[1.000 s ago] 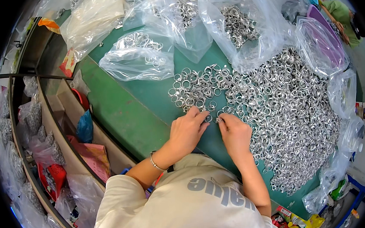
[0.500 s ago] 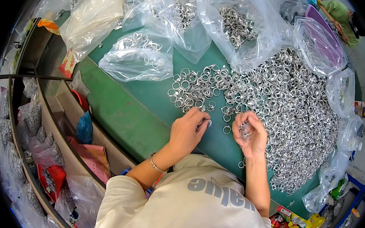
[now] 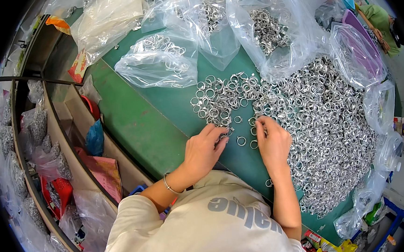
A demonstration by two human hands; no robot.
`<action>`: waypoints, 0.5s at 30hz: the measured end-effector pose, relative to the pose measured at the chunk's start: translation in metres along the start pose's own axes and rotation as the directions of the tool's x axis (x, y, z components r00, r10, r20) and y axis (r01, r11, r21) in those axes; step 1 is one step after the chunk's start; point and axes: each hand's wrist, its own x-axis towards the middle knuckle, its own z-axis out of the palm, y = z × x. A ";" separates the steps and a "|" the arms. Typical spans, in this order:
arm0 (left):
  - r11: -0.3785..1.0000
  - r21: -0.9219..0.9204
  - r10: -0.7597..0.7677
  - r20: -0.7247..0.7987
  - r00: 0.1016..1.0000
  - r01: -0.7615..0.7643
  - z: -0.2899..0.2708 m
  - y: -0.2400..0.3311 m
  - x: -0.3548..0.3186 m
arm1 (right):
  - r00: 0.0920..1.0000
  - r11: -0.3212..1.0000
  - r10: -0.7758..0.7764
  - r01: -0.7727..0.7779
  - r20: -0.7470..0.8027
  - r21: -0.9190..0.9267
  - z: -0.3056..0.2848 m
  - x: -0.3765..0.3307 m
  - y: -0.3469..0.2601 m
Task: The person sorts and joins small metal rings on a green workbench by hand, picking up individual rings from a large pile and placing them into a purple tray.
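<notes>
A large heap of silver-coloured metal rings covers the right part of the green tabletop. A smaller, looser group of rings lies left of it. At the near edge of that group, my left hand is closed with thumb and fingers pinched on rings, which its fingers partly cover. My right hand is turned palm down beside the big heap, its fingers curled round rings that are mostly hidden. Between the hands a loose ring lies on the table, with another ring farther away.
Clear plastic bags holding rings stand along the far side, one large bag open. A purple tray is at far right, near another person. Left of the table, shelves hold bagged parts and a red container.
My right hand has turned from palm up, showing rings, to palm down near the heap. A ring now lies between my hands. My left hand stays near the small group, and the view has shifted slightly.
</notes>
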 end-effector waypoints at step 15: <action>1.000 -0.012 -0.029 -0.066 0.997 0.029 -0.004 -0.010 -0.006 | 0.834 0.114 0.192 -0.543 0.518 0.832 -0.016 -0.004 -0.003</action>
